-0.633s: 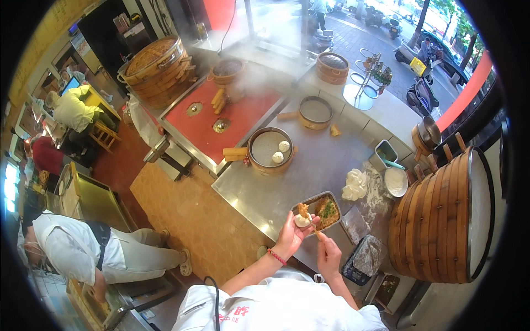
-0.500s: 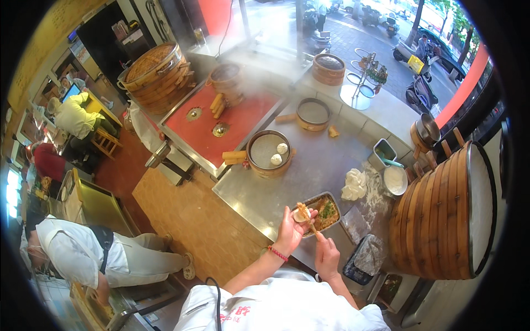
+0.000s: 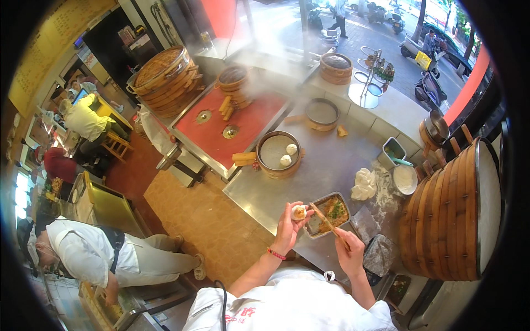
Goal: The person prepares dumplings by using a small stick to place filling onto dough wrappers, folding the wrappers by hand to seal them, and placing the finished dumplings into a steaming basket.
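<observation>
Two finished buns point(image 3: 288, 154) are seen lying in the open bamboo steamer basket point(image 3: 265, 165) on the steel worktable point(image 3: 259, 193), and most of that basket's floor is left bare, so the batch is judged to be at an early stage. A far larger stack of bamboo steamers point(image 3: 447, 215) is stood at the right end of the table, and another wide stack point(image 3: 165, 77) is set beyond the red steaming surface point(image 3: 248, 118), from which steam is given off. A lump of white dough point(image 3: 363, 185) is kept on a floured patch, well apart from the hands, so more wrappers can be taken as still to be made. A rectangular metal tray of filling point(image 3: 337, 212), flecked with green, is placed just beside the hands and is seen well stocked. The left hand point(image 3: 288, 229) is cupped, fingers partly curled, around a dough wrapper point(image 3: 299, 212) in which a dab of filling is already laid; the wrapper is not yet pleated shut. The right hand point(image 3: 349, 252) is closed on a thin wooden filling stick point(image 3: 327, 222), whose tip is reached toward the tray and wrapper. The step in hand is judged to be filling, with sealing and placing in the basket still to be done.
</observation>
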The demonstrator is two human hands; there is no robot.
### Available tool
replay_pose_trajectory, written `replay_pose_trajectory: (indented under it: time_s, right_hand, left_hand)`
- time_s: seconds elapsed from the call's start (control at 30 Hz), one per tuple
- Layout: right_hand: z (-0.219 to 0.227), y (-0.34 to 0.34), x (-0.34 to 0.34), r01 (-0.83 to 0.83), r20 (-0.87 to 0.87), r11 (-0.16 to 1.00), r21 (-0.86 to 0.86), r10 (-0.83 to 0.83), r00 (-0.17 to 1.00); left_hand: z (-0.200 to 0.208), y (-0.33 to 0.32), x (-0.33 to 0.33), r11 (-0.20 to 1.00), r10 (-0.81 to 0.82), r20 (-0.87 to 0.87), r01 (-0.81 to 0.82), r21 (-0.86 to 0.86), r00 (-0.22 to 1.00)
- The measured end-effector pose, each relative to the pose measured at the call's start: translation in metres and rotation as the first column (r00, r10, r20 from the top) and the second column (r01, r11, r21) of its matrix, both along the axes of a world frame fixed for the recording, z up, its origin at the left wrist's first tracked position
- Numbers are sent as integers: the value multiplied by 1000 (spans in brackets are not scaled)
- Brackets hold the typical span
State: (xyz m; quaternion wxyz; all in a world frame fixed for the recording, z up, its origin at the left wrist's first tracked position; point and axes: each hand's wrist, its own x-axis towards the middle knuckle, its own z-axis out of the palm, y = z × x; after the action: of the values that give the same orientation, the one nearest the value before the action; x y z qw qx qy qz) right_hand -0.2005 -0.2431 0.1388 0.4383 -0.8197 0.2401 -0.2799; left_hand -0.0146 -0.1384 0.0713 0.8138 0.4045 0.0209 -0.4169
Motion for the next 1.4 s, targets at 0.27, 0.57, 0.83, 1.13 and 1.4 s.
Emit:
replay_pose_trajectory:
  time_s: [0.27, 0.57, 0.83, 1.13, 1.4]
  right_hand:
    - [-11, 7, 18, -140, -62, 988, -63, 136, 989]
    - [-21, 16, 23, -152, -1, 988, -37, 152, 988]
    - [-10, 22, 27, -153, -60, 981, -121, 147, 987]
    - [-27, 37, 49, -270, -76, 901, -339, 260, 963]
    - [-7, 42, 57, -328, -27, 943, -54, 327, 945]
  left_hand:
    - [13, 19, 4, 1000, -18, 73, 20, -22, 997]
    - [-2, 23, 7, 994, -29, -60, 23, -106, 998]
    - [-8, 33, 10, 999, 10, -2, -10, -47, 1000]
    - [-2, 57, 26, 969, 102, -162, -134, -205, 982]
    - [1, 81, 29, 973, 219, 29, -216, -79, 975]
